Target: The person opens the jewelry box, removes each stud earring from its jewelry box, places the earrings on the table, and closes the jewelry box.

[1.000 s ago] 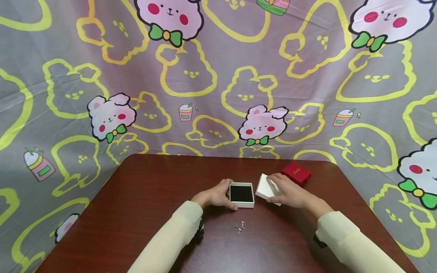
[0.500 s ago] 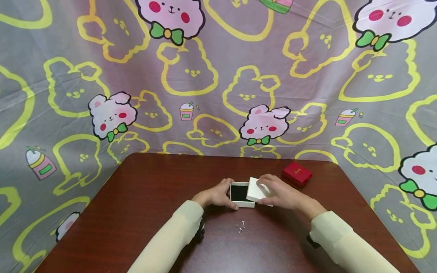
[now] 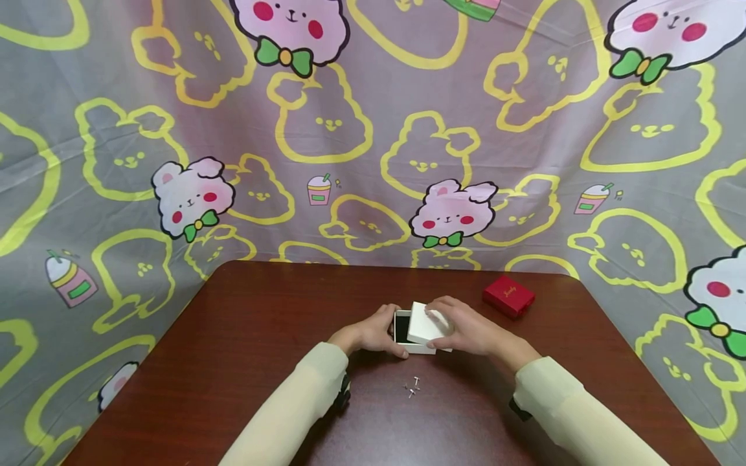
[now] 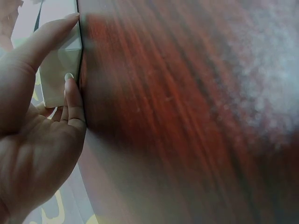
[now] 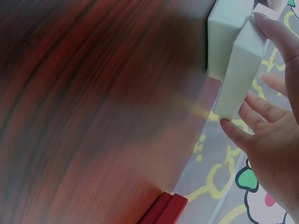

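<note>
A small white box base point(image 3: 416, 349) with a black lining sits on the brown table. My left hand point(image 3: 375, 332) grips its left side, thumb at the near left corner; the left wrist view shows the thumb along the box wall point(image 4: 60, 70) and fingers at its far side. My right hand point(image 3: 469, 327) holds the white box lid point(image 3: 423, 325) by its edges, tilted over the right part of the base. Black lining still shows at the left. In the right wrist view the lid point(image 5: 243, 65) overlaps the base point(image 5: 223, 37), sticking out past it.
Several tiny silvery pin-like pieces point(image 3: 412, 391) lie on the table point(image 3: 280, 323) in front of the box. A red box point(image 3: 509, 296) with gold lettering lies at the back right. A patterned cloth point(image 3: 373, 129) hangs behind the table.
My right hand has carried the white lid leftward, from beside the base to over its right part. My left hand has kept its grip on the base, which stays in place.
</note>
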The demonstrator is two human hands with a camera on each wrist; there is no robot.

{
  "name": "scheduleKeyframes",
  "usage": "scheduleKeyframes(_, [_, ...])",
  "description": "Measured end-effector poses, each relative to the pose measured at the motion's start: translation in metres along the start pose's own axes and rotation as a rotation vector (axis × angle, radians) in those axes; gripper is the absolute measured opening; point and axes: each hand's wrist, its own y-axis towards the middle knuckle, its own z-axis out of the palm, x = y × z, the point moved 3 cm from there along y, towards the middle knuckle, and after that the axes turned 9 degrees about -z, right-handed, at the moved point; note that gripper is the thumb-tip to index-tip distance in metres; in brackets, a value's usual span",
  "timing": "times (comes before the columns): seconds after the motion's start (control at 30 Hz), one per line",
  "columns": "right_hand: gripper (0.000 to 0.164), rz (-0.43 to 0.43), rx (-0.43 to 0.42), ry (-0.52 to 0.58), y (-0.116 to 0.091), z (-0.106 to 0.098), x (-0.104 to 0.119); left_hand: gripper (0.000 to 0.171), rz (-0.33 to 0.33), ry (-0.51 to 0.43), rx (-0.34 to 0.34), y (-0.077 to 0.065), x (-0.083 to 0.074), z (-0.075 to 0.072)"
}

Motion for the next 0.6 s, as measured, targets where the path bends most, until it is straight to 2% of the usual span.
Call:
scheduleKeyframes(0.3, [0.076, 0.065, 0.020, 0.044, 0.007, 0.003, 0.002, 0.084, 0.003, 0.005, 0.012, -0.002, 0.000, 0.000])
scheduleKeyframes(0.6, [0.071, 0.000, 0.017, 0.047, 0.017, 0.006, 0.010, 0.090, 0.005, -0.002, 0.006, -0.001, 0.001, 0.000])
